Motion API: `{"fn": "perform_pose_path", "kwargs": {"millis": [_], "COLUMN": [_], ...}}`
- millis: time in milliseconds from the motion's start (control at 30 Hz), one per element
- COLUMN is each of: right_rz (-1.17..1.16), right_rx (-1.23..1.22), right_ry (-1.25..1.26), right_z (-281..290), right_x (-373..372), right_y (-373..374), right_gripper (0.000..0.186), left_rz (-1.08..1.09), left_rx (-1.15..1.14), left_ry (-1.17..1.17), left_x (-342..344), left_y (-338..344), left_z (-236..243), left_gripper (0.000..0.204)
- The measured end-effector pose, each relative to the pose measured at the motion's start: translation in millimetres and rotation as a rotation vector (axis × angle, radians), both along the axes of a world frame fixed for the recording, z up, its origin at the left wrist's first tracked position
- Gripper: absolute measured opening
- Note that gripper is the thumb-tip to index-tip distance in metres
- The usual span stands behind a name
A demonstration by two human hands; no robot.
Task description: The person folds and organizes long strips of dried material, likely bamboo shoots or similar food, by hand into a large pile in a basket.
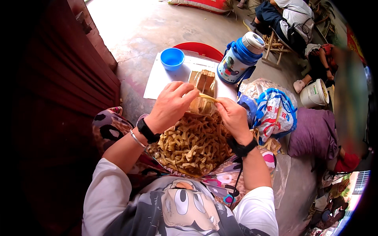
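Note:
Between my two hands a narrow pale yellow strip [207, 97] is stretched, its exact material unclear. My left hand [173, 103] pinches one end, its fingertips partly hidden behind the knuckles. The other end sits between the thumb and fingers of my right hand [235, 119]. Just beyond the strip, a bundle of brown, wood-like pieces [203, 83] stands on a white board [154, 84]. Below my hands, a large heap of folded tan strips [189, 145] rests at my lap.
A blue cup [172, 59] and a blue-and-white thermos [241, 58] stand beyond my hands. Behind them shows a red round rim [201, 50]. At right are a printed plastic bag [273, 112], a purple sack [315, 131], a white bucket [314, 94] and seated people [293, 19].

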State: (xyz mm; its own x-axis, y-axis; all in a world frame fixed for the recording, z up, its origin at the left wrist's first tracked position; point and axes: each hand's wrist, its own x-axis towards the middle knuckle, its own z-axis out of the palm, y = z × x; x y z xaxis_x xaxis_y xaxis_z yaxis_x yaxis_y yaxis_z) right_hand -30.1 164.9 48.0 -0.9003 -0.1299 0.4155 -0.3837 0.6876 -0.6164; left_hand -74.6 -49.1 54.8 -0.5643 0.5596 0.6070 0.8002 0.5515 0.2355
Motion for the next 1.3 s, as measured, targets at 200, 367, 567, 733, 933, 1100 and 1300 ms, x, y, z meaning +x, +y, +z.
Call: {"fn": "perform_pose_path", "kwargs": {"millis": [200, 367, 567, 733, 933, 1100, 1300], "right_rz": [-0.104, -0.002, 0.342, 0.303, 0.35, 0.336, 0.278], "right_rx": [0.509, -0.318, -0.764, -0.925, -0.929, -1.166, -0.534], "right_ry": [-0.108, -0.777, -1.212, -1.136, -1.209, -1.142, -0.697], "right_z": [-13, 14, 33, 24, 33, 29, 30], "right_x": [1, 13, 31, 31, 37, 35, 38], "right_y": [12, 16, 2, 10, 11, 36, 5], "right_gripper": [0.013, 0.023, 0.022, 0.018, 0.018, 0.016, 0.04], "left_rz": [0.18, -0.091, -0.296, -0.284, -0.212, -0.081, -0.453], "left_rx": [-0.424, 0.038, 0.057, 0.205, 0.12, -0.06, 0.048], "left_ry": [-0.193, -0.18, -0.175, -0.283, -0.12, -0.203, -1.191], "left_x": [1, 24, 23, 32, 25, 15, 44], "left_y": [-14, -4, -5, 3, -2, -11, 7], "left_z": [-9, 16, 0, 15, 8, 3, -5], "left_gripper": [0.022, 0.028, 0.033, 0.031, 0.026, 0.011, 0.016]}}
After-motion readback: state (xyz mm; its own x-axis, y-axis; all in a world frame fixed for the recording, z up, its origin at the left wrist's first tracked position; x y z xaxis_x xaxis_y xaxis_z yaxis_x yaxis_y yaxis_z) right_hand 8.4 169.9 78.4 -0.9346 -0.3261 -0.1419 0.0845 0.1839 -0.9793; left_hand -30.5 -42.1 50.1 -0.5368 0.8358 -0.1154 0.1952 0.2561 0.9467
